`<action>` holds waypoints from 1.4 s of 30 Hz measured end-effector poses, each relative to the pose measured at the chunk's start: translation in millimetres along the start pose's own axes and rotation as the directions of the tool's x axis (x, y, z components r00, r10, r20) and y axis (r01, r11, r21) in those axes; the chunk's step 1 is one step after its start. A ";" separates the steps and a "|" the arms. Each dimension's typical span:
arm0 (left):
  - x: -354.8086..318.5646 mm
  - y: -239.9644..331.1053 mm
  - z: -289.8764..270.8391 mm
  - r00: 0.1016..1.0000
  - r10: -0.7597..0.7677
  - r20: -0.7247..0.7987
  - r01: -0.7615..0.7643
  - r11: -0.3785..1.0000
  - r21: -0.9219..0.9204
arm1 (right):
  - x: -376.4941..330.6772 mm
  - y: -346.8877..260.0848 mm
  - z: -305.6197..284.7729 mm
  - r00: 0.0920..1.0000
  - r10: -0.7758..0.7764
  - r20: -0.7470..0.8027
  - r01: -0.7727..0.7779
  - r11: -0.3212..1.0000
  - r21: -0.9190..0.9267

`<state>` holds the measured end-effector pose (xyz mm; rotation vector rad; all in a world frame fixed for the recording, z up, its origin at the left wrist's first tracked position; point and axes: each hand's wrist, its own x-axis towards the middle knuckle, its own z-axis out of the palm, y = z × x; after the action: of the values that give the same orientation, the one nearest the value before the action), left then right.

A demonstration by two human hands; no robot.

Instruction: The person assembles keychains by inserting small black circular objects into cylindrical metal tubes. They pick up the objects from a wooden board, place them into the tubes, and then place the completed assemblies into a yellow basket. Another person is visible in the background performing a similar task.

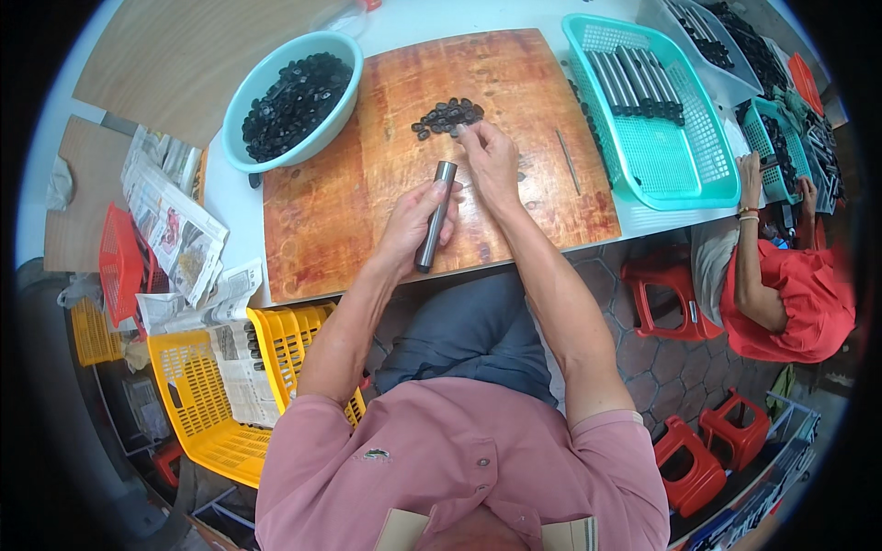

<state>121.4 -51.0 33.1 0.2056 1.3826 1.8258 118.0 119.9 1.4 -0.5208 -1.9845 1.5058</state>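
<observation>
My left hand grips a grey metal tube, held upright-slanted over a reddish wooden board. My right hand reaches just past the tube's top end, its fingertips pinched at the edge of a small pile of black caps lying on the board. I cannot tell whether a cap is between the fingers. A thin metal rod lies on the board to the right of my right hand.
A pale green bowl full of black caps sits at the board's left. A turquoise basket with several capped tubes stands to the right. Another person in red works at the right. Yellow crates, newspapers and red stools surround my seat.
</observation>
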 end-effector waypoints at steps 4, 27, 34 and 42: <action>-4.2 0.0 1.2 1.000 -0.008 0.004 0.008 0.998 -0.059 | -0.1 -1.3 -1.3 1.000 0.007 0.013 -0.007 1.000 -0.003; -7.2 -8.1 -19.2 0.994 0.074 0.074 -0.076 0.997 0.025 | -0.9 2.9 1.3 1.000 0.018 0.005 -0.018 0.999 0.042; -8.2 0.6 -20.3 0.989 0.142 0.050 -0.149 0.973 0.176 | 2.4 4.6 -3.9 0.993 0.055 0.104 -0.068 0.990 0.124; -15.0 18.5 -19.1 0.783 0.551 0.289 -0.457 0.194 0.868 | -10.7 -49.9 -51.7 0.819 0.243 0.521 -0.277 0.961 -0.012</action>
<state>111.0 -76.3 46.7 1.3522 2.5249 1.2402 162.1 136.8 56.6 -0.3958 -2.3256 2.0472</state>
